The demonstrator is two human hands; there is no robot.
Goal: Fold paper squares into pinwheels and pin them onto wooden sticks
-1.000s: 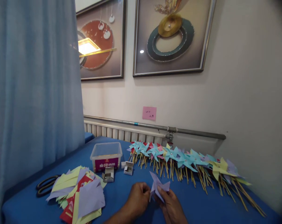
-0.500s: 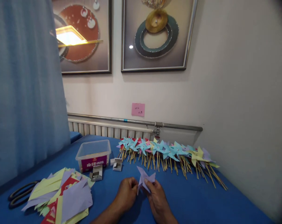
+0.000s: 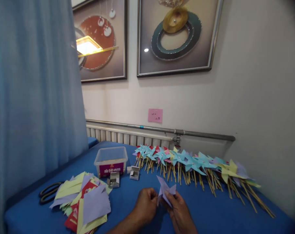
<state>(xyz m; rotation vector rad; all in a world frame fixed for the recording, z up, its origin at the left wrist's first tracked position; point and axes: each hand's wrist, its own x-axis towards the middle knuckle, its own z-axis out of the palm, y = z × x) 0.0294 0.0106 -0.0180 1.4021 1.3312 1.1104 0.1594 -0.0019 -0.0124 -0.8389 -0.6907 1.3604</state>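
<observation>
A purple paper pinwheel point(image 3: 165, 191) with folded points is pinched by my right hand point(image 3: 179, 210), the thumb pressed on its middle. Close beside its left edge is my left hand point(image 3: 146, 204), fingers curled together in a pinch; whatever is between them is hidden. Beyond my hands stand two small open boxes, one grey box point(image 3: 113, 180) and one white box point(image 3: 134, 173). On the left lies a pile of cut paper sheets point(image 3: 96, 203) in purple, yellow and red.
Black-handled scissors point(image 3: 49, 192) lie partly under the paper pile. A clear plastic tub point(image 3: 110, 162) stands behind the boxes. Finished pinwheels on sticks point(image 3: 192, 162) form a long row toward the wall. A blue curtain point(image 3: 40, 91) hangs at the left, above the blue-covered surface point(image 3: 218, 214).
The camera view has swung left, so everything sits further right in the picture. Both hands keep nearly the same pose around the purple pinwheel.
</observation>
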